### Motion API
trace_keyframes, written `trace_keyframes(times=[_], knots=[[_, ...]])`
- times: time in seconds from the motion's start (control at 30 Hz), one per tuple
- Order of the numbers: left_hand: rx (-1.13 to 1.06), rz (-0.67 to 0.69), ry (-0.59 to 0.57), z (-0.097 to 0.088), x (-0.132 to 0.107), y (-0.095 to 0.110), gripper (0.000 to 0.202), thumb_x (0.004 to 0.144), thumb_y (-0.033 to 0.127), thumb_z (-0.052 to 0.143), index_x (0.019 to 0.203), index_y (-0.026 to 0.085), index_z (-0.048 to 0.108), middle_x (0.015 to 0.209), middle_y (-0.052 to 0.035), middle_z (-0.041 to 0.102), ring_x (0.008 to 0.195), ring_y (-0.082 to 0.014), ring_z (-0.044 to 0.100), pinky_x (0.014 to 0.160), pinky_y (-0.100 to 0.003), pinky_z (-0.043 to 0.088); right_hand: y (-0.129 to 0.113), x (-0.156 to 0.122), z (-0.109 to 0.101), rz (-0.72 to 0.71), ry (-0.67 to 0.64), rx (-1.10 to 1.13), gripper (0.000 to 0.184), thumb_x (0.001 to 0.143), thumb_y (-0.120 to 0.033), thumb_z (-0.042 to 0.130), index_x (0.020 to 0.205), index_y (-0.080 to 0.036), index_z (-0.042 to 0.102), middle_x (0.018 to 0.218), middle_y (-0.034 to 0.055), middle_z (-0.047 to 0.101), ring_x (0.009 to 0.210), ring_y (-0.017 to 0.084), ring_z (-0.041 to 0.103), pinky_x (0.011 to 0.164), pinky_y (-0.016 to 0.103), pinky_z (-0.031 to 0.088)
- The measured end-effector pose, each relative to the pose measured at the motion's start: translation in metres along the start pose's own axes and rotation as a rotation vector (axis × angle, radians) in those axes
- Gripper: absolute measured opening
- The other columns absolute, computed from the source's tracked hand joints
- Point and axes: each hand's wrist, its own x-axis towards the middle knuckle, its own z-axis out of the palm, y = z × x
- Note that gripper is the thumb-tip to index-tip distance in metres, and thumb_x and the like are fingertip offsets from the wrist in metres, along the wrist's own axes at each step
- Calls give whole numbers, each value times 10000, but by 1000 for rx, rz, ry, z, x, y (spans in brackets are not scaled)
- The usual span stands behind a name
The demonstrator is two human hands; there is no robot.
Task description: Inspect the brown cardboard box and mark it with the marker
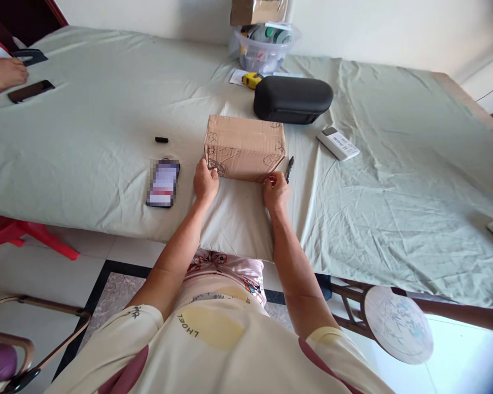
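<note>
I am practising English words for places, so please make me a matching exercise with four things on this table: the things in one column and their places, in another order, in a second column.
Things
1. cardboard box
2. black case
3. phone
4. marker

Places
A. behind the cardboard box, farther from the person
B. in the right hand, at the box's near right corner
C. flat on the cloth, just left of the left hand
D. in the middle, a hand at each near corner

Pairs: 1-D, 2-A, 3-C, 4-B
</note>
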Motion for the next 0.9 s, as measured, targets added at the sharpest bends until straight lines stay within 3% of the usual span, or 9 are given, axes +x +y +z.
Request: trace_keyframes(times=[0.13,0.27,0.43,0.53,0.6,0.7,0.9], knots=[[67,8,1,1,-6,4,364,923,335,742,1215,167,604,1228,-219,755,1295,-387,708,1161,-612,535,-1,-2,-4,-19,-35,-93,113,807,-241,546,916,-254,573,918,50,695,889,232,625,911,453,545],[79,-33,-41,3,-10,12,621,853,417,851,1315,121,559,1333,-273,705,1335,-421,676,1159,-611,531,-2,-6,1,-28,-53,-72,175,805,-301,632,950,-260,543,920,39,656,887,226,601,924,459,556],[-18,19,5,0,-16,27,1071,794,615,895,1574,116,358,1523,-317,557,1475,-443,551,1238,-593,456,-7,-13,11,-56,5,-51,678,732,-417,842,1303,-238,524,1167,91,601,1052,269,610,1022,540,574],[-49,91,16,-4,-22,39,1200,764,762,851,1636,157,290,1550,-294,531,1494,-441,519,1259,-585,427,-12,-16,14,-52,77,-101,964,716,-513,897,1499,-214,422,1221,126,562,1151,322,594,1083,618,541],[-43,113,19,-7,-26,47,1250,735,820,833,1645,158,290,1555,-292,526,1491,-447,511,1267,-582,413,-14,-17,14,-59,118,-125,1040,732,-589,887,1556,-213,377,1220,132,556,1190,346,584,1097,646,520],[2,84,-18,-11,-29,56,1303,726,849,815,1661,126,267,1555,-304,529,1486,-463,510,1269,-599,403,-14,-17,14,-68,141,-143,1011,781,-640,837,1576,-232,365,1224,132,555,1208,352,572,1082,658,515],[31,39,-84,-16,-21,53,1233,804,761,817,1693,152,219,1669,-282,461,1545,-430,482,1327,-556,353,-4,-11,12,-153,143,-67,787,832,-497,813,1495,-220,493,1122,83,570,1042,259,609,986,512,578]])
